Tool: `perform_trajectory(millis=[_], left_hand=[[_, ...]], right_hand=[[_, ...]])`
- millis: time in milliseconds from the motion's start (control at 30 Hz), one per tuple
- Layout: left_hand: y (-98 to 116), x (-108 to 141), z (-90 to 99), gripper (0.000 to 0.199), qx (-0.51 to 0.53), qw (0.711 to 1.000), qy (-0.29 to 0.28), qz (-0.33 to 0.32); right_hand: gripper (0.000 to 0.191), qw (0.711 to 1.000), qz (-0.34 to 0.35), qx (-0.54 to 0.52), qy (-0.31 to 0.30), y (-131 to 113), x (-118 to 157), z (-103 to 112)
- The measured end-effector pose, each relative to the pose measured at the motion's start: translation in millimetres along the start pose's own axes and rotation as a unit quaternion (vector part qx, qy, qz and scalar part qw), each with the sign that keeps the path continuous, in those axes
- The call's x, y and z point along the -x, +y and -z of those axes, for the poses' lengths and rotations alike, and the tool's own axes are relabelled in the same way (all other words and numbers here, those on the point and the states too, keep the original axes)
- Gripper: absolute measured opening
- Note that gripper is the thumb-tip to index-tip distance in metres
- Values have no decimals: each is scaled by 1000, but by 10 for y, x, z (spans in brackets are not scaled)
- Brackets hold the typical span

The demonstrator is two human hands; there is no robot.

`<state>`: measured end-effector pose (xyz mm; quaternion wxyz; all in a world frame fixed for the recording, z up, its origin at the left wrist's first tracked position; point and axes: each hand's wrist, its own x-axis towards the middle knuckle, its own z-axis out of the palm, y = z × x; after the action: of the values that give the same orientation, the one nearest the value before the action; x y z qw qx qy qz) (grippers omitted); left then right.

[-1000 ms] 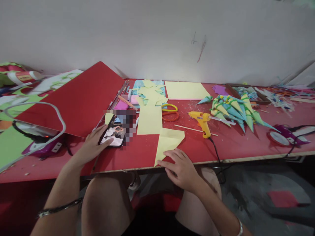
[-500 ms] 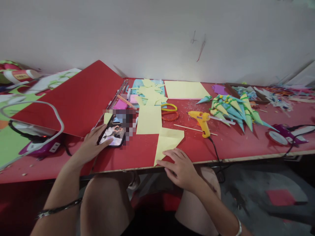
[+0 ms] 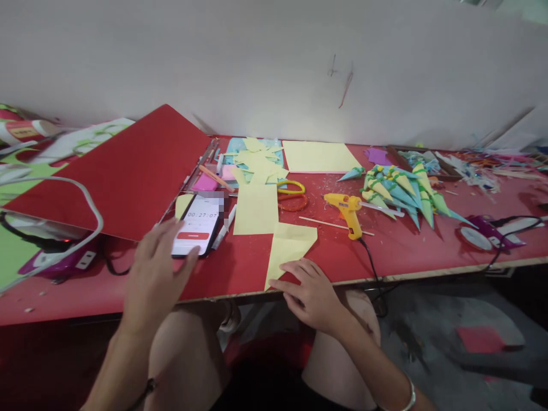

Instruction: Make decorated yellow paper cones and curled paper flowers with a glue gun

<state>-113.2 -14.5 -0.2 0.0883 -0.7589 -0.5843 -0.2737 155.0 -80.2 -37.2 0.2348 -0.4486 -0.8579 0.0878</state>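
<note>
Folded yellow paper wants even pressure from the right hand on it, fingers apart, the left hand likewise.

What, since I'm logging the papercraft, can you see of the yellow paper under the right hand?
The yellow paper looks thin and matte, with an apparent crease near its top and a slanting right side narrowing to a near-side point. It lies roughly flat on the red table, the right hand touching its lower part.

Head view, forward-down over hands
</note>
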Motion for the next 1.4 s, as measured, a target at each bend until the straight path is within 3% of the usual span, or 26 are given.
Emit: perform_trajectory(millis=[100,167,267,533,800,1400], left_hand=[[419,192,-26,30,59,978,-28,-198],[648,311,-110,24,86,963,-59,-248],[838,430,-242,26,107,949,-56,-290],[755,463,-293,29,76,935,-38,-343],[717,479,-347,32,81,941,-38,-328],[578,412,-261,34,144,932,-48,-331]], right_hand=[[35,1000,-6,1,0,1,-6,-3],[33,1000,-6,4,-6,4,-14,2],[32,1000,-2,3,-15,13,-25,18],[34,1000,-2,-14,-16,60,2,69],[36,999,-1,-18,-45,95,3,144],[35,989,-117,86,2,440,78,324]])
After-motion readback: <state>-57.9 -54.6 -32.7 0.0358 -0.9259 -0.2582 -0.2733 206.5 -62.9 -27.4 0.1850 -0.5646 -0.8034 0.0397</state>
